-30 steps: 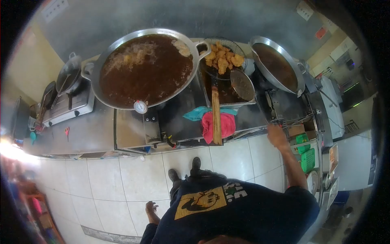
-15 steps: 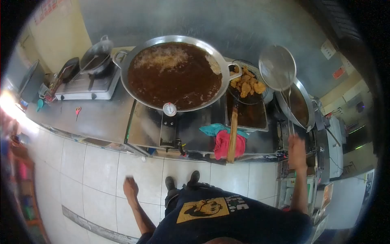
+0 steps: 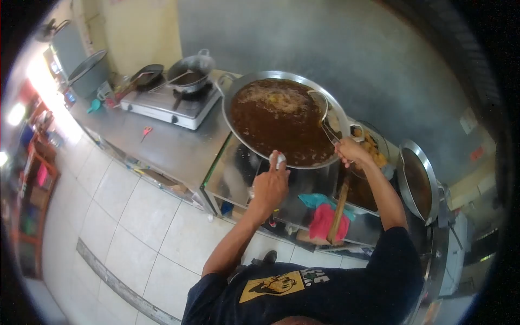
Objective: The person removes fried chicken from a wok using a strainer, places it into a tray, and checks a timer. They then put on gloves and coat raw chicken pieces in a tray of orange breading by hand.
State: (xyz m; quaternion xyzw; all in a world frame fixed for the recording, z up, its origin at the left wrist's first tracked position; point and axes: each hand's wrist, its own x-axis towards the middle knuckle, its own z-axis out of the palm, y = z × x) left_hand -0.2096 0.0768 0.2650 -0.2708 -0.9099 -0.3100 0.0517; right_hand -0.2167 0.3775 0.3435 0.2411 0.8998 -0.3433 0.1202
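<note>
At the front rim of the big wok (image 3: pixel 287 130) of dark brown oil, my left hand (image 3: pixel 270 187) has its fingers closed round the round dial thermometer (image 3: pixel 279 160). Pale foam bubbles at the back of the oil. My right hand (image 3: pixel 351 151) grips the handle of a wire strainer (image 3: pixel 326 122) near the wok's right handle. The strainer's round head is at the right side of the wok; how deep it sits is hard to tell. Just right of the wok, partly behind my right forearm, is a basket of golden fried pieces (image 3: pixel 374 147).
A two-burner stove (image 3: pixel 168 108) with a small wok (image 3: pixel 189 76) is at the left. Red scissors (image 3: pixel 146 131) lie on the metal counter (image 3: pixel 162 157). A wooden handle (image 3: pixel 338 211) crosses pink cloth (image 3: pixel 323 223). A second oil wok (image 3: pixel 417 184) stands at the right.
The view has turned and shifted. My left hand has risen from beside my body to the thermometer. My right hand has brought the strainer left, from above the right-hand wok to the big wok.
</note>
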